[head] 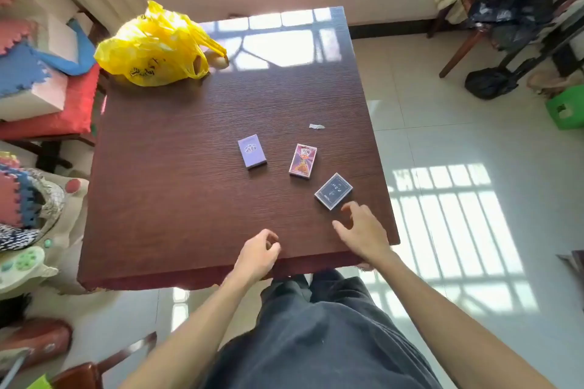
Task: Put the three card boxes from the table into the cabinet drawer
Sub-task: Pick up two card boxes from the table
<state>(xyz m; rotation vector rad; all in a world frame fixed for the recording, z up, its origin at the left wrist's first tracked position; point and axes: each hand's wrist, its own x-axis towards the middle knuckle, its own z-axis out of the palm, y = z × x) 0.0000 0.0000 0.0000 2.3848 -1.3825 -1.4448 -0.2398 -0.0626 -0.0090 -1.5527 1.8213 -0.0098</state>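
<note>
Just beyond right fingers (349, 208): dark card box (333, 191)

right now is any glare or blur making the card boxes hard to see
Head view: window glare washes the far end of the table, well clear of the boxes; the purple box, the red box and the dark box lie in even shade, readable but slightly soft; the wide lens bends the table edges, and the frame's left border is blurred.
</note>
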